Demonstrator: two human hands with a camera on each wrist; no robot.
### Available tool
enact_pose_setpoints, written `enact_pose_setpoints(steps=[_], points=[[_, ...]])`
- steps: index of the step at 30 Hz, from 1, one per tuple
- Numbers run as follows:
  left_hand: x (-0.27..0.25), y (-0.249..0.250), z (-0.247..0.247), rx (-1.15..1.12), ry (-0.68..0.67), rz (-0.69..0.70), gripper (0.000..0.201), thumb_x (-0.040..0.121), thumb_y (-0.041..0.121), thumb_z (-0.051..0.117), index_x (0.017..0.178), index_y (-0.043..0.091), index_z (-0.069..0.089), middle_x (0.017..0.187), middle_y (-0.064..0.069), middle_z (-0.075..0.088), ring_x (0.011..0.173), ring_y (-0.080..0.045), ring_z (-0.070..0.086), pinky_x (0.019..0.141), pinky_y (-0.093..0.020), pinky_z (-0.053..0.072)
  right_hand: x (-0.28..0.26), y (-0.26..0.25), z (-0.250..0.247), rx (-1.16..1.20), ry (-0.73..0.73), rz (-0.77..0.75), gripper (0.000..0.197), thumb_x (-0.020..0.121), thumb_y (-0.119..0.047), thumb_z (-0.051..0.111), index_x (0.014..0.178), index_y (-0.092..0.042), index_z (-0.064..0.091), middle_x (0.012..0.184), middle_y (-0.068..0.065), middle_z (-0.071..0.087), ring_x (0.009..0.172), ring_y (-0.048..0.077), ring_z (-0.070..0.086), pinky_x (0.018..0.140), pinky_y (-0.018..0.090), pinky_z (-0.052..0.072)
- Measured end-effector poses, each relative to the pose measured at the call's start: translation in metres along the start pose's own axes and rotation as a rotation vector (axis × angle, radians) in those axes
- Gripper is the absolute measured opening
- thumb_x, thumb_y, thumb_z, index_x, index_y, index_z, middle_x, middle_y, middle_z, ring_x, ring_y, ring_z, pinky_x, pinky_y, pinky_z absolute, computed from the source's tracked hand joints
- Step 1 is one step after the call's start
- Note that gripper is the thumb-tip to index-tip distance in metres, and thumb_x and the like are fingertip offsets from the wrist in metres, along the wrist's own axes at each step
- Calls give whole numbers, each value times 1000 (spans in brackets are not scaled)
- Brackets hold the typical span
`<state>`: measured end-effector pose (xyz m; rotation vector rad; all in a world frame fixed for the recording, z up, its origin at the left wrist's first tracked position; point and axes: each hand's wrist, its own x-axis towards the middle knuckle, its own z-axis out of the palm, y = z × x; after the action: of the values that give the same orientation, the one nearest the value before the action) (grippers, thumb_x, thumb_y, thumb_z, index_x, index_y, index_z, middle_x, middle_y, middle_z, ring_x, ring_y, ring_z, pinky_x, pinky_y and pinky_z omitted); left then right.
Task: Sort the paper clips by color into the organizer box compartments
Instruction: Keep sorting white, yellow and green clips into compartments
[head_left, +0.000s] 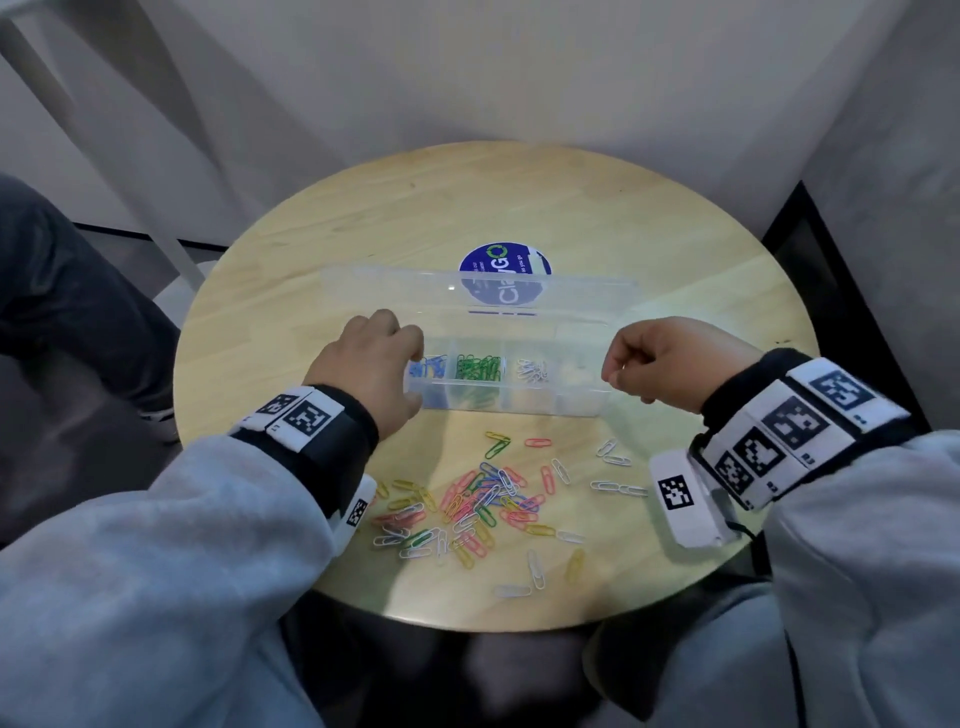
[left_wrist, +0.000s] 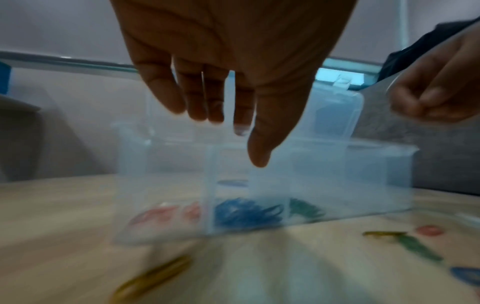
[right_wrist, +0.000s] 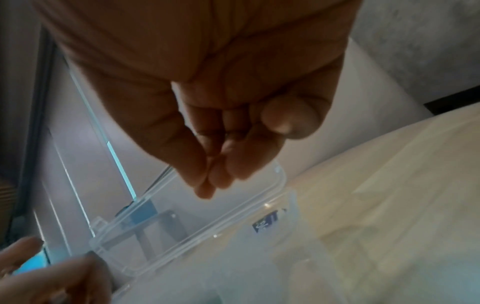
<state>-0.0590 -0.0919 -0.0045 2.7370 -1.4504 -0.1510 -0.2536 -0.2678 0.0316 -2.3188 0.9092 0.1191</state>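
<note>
A clear organizer box (head_left: 509, 406) stands mid-table with its lid (head_left: 395, 288) tilted open at the back. Its compartments hold blue clips (head_left: 430, 366), green clips (head_left: 478, 368) and white clips (head_left: 532, 370); pink clips (left_wrist: 161, 212) lie in the leftmost one. My left hand (head_left: 408, 364) hovers over the box's left end, fingers (left_wrist: 197, 107) hanging straight and loose, nothing in them. My right hand (head_left: 621, 366) is at the box's right end, thumb and fingertips (right_wrist: 207, 185) pinched together; no clip shows between them. A mixed pile of loose clips (head_left: 478, 504) lies in front of the box.
The round wooden table (head_left: 363, 208) carries a blue round sticker (head_left: 498, 262) behind the lid. Stray white clips (head_left: 618, 487) lie at front right. A dark trouser leg (head_left: 67, 291) is at the left. Grey walls close in behind and to the right.
</note>
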Motion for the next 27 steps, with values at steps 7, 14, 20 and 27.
enact_pose_setpoints(steps=[7, 14, 20, 27], points=[[-17, 50, 1, -21, -292, 331, 23, 84, 32, 58, 107, 28, 57, 96, 9, 47, 101, -16, 53, 83, -28, 42, -2, 21, 22, -310, -152, 102, 13, 83, -16, 55, 95, -20, 60, 75, -11, 51, 71, 11, 50, 58, 20, 39], [-18, 76, 31, 99, -410, 400, 28, 88, 23, 51, 114, 28, 57, 115, 3, 54, 110, -19, 52, 79, -29, 40, -3, 38, 32, -411, -211, 124, 57, 79, -20, 64, 131, -29, 42, 134, -3, 40, 114, 19, 50, 94, 33, 46], [-13, 80, 37, 101, -422, 385, 19, 87, 22, 53, 105, 24, 60, 108, 1, 58, 103, -23, 56, 77, -32, 44, 1, 33, 49, -484, -285, 95, 51, 70, -26, 73, 113, -30, 47, 118, -7, 47, 103, 18, 55, 91, 37, 50], [-12, 73, 37, 82, -458, 358, 19, 86, 31, 59, 103, 21, 60, 106, 1, 59, 100, -22, 56, 81, -32, 44, -1, 23, 63, -570, -287, 11, 36, 75, -28, 70, 93, -20, 40, 110, 1, 51, 99, 23, 57, 85, 36, 51]])
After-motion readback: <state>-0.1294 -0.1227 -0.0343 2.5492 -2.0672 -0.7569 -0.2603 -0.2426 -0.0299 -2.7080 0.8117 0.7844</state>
